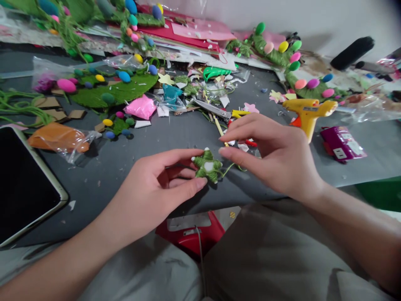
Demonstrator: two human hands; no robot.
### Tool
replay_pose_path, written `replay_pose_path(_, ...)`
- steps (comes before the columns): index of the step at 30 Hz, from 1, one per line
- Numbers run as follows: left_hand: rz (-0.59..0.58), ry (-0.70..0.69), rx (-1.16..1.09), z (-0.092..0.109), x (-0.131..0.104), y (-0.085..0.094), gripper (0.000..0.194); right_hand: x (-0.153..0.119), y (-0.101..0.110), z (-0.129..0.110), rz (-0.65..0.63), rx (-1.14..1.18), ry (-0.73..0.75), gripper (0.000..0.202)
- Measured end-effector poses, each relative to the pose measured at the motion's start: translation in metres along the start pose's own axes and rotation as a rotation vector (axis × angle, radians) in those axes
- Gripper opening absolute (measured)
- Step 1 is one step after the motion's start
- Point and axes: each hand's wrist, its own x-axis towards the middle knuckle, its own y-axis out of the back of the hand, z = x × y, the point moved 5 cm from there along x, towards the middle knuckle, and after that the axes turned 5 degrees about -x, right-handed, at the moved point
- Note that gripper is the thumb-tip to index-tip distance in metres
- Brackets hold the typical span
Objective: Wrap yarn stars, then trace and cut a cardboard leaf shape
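Note:
Between the thumb and fingers of my left hand [159,179] is a small star wrapped in green yarn [216,166]. White shows at its points and in its bare middle. A loose green yarn tail [228,169] runs from the star towards the underside of my right hand [272,152]. That hand hovers just right of the star, its thumb and index fingertips a little apart, with nothing visible between them. Behind the fingers lie a thin pale stick [217,127] and scissors [216,109] with yellow on the handle.
A yellow glue gun [308,113] and a purple packet [343,144] lie to the right. At left are a tablet-like device [26,184], an orange clay packet [59,138] and a green leaf shape [125,90]. Paper scraps and colourful egg-decorated garlands [275,56] crowd the back.

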Motion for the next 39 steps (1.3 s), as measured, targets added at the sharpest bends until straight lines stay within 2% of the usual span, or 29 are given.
replay_pose_path(4, -0.027, 0.013, -0.035, -0.002, 0.0, -0.001, 0.04, -0.004, -0.009, -0.008, -0.116, -0.062, 0.196, 0.007)
replay_pose_path(7, -0.045, 0.02, -0.05, -0.004, 0.0, -0.003, 0.039, -0.006, -0.013, -0.011, -0.158, -0.108, 0.259, 0.007)
replay_pose_path(16, -0.066, 0.053, -0.098, -0.006, 0.001, -0.005, 0.04, -0.005, -0.023, -0.014, -0.241, -0.149, 0.261, 0.009)
replay_pose_path(24, -0.053, 0.037, -0.09, -0.007, 0.001, -0.005, 0.04, -0.004, -0.026, -0.016, -0.238, -0.141, 0.251, 0.012)
replay_pose_path(31, -0.035, 0.038, -0.073, -0.008, 0.001, -0.003, 0.039, -0.005, -0.026, -0.015, -0.217, -0.233, 0.265, 0.025)
replay_pose_path(39, -0.066, 0.032, -0.104, -0.01, 0.002, -0.003, 0.039, -0.007, -0.023, -0.017, -0.275, -0.115, 0.267, 0.013)
